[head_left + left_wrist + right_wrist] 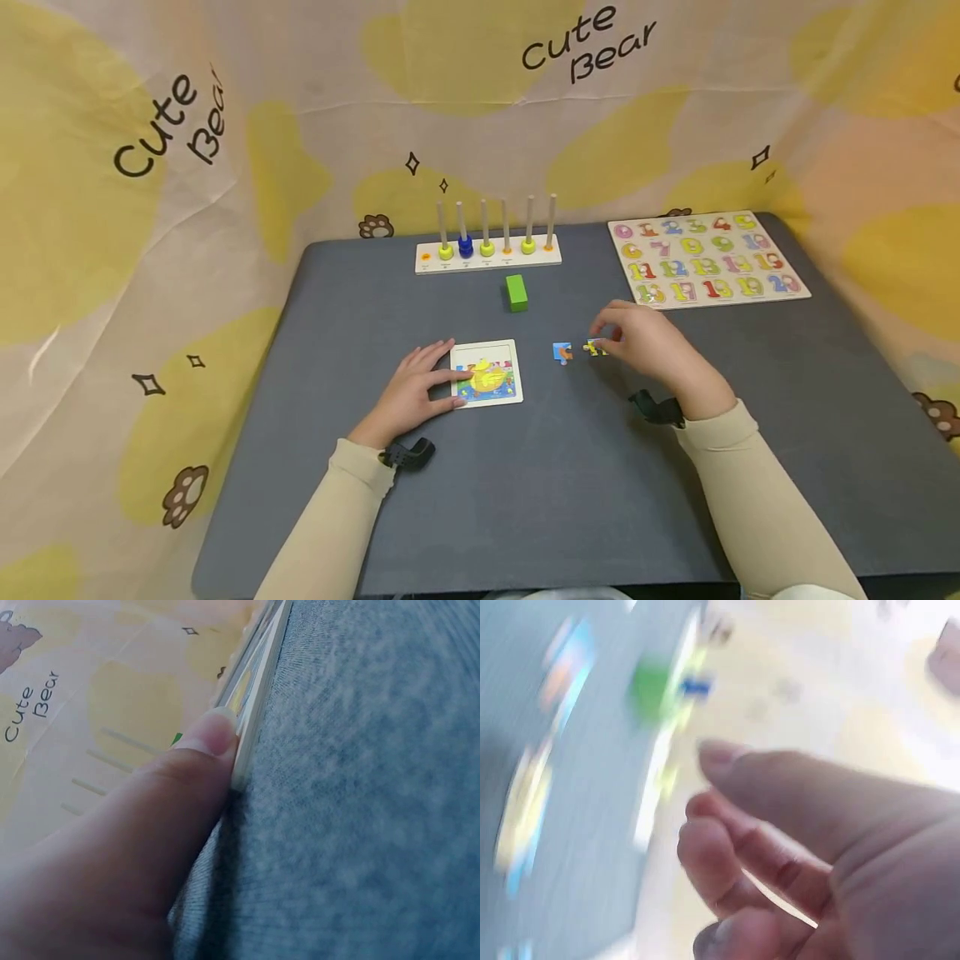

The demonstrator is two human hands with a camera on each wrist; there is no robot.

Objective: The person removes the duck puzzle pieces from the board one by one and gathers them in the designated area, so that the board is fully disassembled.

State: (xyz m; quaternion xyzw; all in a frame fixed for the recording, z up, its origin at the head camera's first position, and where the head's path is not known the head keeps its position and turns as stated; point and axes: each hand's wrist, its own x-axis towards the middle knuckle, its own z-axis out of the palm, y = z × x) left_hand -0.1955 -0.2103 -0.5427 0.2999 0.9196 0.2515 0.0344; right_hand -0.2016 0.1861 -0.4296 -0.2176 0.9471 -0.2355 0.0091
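Observation:
My left hand [416, 383] rests on a small framed jigsaw puzzle [519, 379], its fingers spread over the left side. The puzzle picture shows a yellow figure on blue. In the left wrist view the thumb [210, 733] presses on the frame's edge. Right of the puzzle lie two loose jigsaw pieces, one blue and orange [561, 353], the other yellow and blue [590, 347]. Over the second piece hovers my right hand [648, 337], its fingers loosely bent. The blurred right wrist view shows nothing between thumb and fingertips, and the pieces apart from them.
A green block [517, 293] lies beyond the puzzle. Behind it stands a white peg board [487, 261] with upright rods and several yellow and blue beads. A number puzzle board [720, 260] lies at the back right. Patterned cloth [480, 117] hangs behind the grey table [525, 508].

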